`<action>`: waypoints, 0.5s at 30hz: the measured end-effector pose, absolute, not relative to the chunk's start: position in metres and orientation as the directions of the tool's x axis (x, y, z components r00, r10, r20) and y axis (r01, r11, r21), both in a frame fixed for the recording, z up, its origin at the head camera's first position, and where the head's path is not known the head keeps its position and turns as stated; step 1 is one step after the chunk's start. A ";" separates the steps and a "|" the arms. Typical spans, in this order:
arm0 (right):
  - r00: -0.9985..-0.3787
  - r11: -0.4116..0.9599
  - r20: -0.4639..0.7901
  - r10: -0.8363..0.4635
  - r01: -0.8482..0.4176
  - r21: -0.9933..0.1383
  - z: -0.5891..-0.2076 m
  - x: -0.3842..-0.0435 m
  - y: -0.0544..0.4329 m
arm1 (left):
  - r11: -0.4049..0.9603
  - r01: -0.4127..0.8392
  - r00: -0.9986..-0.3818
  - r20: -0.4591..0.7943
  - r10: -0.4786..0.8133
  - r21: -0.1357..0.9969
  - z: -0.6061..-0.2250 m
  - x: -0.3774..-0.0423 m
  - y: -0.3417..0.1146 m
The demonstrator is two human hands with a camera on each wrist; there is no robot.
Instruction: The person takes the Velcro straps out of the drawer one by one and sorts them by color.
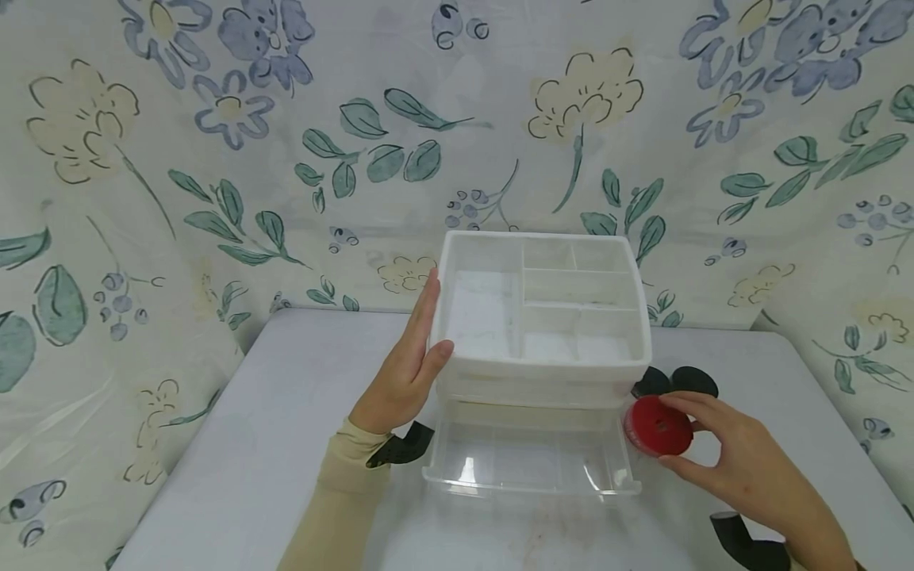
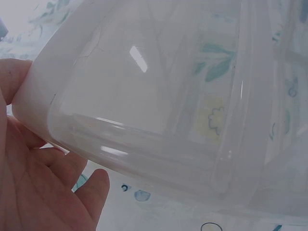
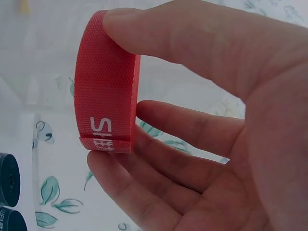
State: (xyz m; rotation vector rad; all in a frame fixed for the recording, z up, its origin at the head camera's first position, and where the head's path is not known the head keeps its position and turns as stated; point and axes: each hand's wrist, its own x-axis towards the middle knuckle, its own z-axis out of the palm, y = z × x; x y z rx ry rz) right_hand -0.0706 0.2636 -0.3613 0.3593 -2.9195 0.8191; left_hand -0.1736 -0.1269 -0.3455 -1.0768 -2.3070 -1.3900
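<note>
Fingers and thumb of the right hand [image 1: 748,468] pinched a round, red, woven tape roll [image 1: 658,427] that looked light, soft and best held by its rim. White letters [image 3: 102,127] above one fingertip seemed to show an S, the rest unclear. Straight fingers of the left hand [image 1: 398,382] touched a white plastic drawer box [image 1: 539,382].

Glossy plastic stood beside matt woven cloth.
The white organizer [image 1: 539,369] against the left hand [image 1: 397,379] looked like smooth plastic, its clear drawer [image 1: 531,484] between the hands glossy with bright glints; the red roll [image 3: 103,82] in the right hand [image 1: 750,460] showed a matt, textured weave; the sleeve [image 1: 346,484] behind the left hand was matt cloth.
</note>
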 end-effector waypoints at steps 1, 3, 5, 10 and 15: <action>-0.968 0.830 0.151 -0.202 -0.251 -0.498 -0.362 -0.071 0.265 | 0.274 0.697 -0.699 0.541 0.468 0.663 -0.346 -0.174 -0.127; -0.967 0.833 0.157 -0.201 -0.253 -0.492 -0.362 -0.072 0.267 | 0.272 0.699 -0.697 0.544 0.468 0.661 -0.346 -0.174 -0.127; -0.966 0.834 0.164 -0.201 -0.256 -0.488 -0.363 -0.074 0.270 | 0.270 0.701 -0.695 0.546 0.469 0.661 -0.346 -0.174 -0.127; -0.973 0.853 0.145 -0.182 -0.229 -0.468 -0.368 -0.078 0.277 | 0.269 0.702 -0.693 0.547 0.469 0.659 -0.347 -0.175 -0.128; -0.981 0.866 0.107 -0.160 -0.191 -0.461 -0.372 -0.082 0.285 | 0.265 0.704 -0.691 0.549 0.470 0.659 -0.347 -0.175 -0.127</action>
